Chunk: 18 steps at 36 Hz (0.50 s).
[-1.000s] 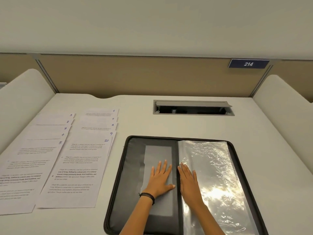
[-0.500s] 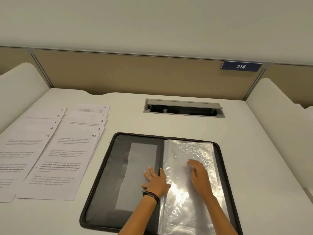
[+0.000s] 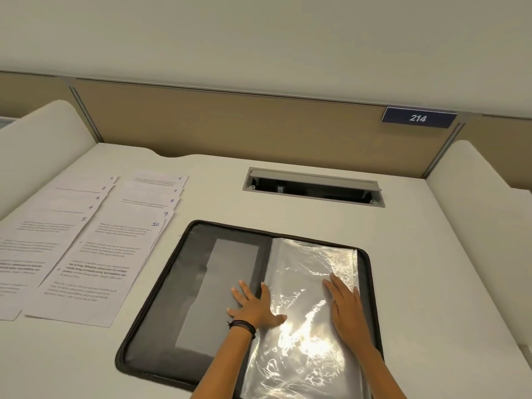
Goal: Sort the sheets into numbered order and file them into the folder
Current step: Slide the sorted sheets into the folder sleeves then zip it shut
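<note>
A dark zip folder (image 3: 178, 289) lies open on the desk, with clear plastic sleeves (image 3: 305, 272) on its right half. My left hand (image 3: 253, 306) presses flat across the spine, fingers spread. My right hand (image 3: 344, 306) lies flat on the sleeves near their right edge. To the left, the numbered sheets lie fanned in two overlapping columns: 1 to 5 (image 3: 43, 240) and 6 to 10 (image 3: 109, 254), with the numbers showing at the top right corners.
A cable hatch (image 3: 313, 187) with its lid raised is set into the desk behind the folder. Curved white dividers (image 3: 43, 133) stand at both sides and a tan partition with a 214 plate (image 3: 419, 118) closes the back.
My right hand has slid from the spine rightward across the plastic sleeves to near their outer edge. My left hand stays pressed at the spine.
</note>
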Tool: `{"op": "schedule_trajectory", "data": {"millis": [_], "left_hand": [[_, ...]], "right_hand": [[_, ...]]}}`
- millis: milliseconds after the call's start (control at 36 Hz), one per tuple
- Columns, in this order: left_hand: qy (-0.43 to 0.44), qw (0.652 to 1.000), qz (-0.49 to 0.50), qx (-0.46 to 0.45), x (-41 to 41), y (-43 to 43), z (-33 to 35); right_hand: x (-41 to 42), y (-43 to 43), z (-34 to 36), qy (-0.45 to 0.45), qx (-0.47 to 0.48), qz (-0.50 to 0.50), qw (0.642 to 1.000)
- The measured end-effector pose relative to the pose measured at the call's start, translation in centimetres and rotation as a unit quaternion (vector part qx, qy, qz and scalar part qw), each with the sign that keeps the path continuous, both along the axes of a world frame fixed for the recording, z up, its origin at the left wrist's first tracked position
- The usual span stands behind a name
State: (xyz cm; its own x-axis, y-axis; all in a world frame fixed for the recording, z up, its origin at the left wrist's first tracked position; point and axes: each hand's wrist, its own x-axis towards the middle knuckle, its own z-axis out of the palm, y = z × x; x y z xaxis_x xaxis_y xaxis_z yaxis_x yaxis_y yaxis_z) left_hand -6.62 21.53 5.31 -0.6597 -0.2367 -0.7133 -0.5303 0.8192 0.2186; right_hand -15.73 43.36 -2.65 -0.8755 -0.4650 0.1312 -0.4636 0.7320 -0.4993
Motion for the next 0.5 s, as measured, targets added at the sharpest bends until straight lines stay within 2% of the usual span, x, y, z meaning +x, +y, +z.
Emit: {"op": "schedule_trajectory", "data": {"millis": [333, 500], "left_hand": [[-0.009, 0.998, -0.061, -0.015, -3.1, -1.6, 0.0], [-0.003, 0.994, -0.107, -0.015, -5.3, -3.2, 0.2]], "right_hand": [[0.6, -0.5, 0.1, -0.017, -0.071, -0.076, 0.994], [1.3, -1.8, -0.1, -0.009, -0.043, -0.129, 0.991]]}}
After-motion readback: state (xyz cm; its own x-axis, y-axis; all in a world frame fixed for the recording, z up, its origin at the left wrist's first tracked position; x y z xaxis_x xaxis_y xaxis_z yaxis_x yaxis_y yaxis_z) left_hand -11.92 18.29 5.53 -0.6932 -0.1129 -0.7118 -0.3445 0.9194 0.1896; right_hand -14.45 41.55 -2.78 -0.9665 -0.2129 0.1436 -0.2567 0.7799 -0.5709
